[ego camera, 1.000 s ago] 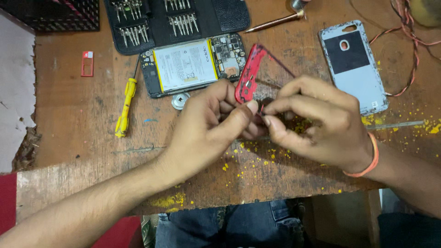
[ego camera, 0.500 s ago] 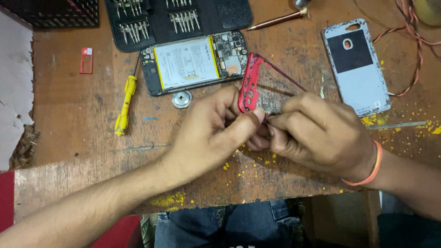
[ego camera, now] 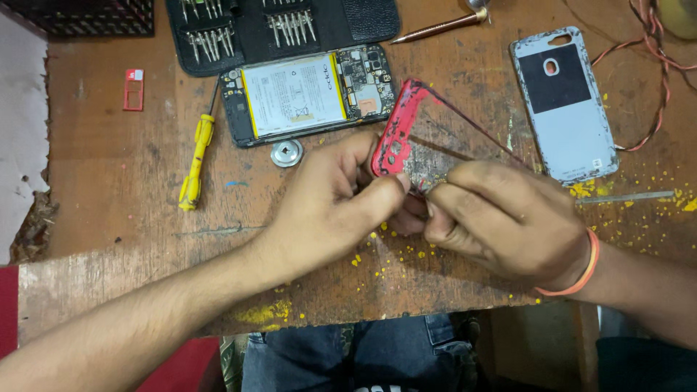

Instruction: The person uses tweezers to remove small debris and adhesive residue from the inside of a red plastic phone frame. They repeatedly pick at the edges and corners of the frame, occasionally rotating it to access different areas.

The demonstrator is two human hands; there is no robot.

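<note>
Here, the left hand [ego camera: 330,199] and right hand [ego camera: 501,218] both pinch the red phone frame [ego camera: 396,131] above the table [ego camera: 109,181], near the opened phone [ego camera: 308,94].

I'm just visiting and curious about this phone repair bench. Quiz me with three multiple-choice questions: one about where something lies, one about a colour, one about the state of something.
1. Where does the yellow screwdriver lie?
A. left of the opened phone
B. on the grey back cover
C. inside the bit case

2. What colour is the thin frame piece held by both hands?
A. blue
B. red
C. white

3. What state is the phone on the wooden bench in?
A. closed, screen lit
B. broken in half
C. opened, battery and circuit board showing

Answers: 1 A, it rests on bare wood beside the phone's left end. 2 B, the left hand and right hand pinch a red piece. 3 C, its back cover lies apart to the right.
</note>
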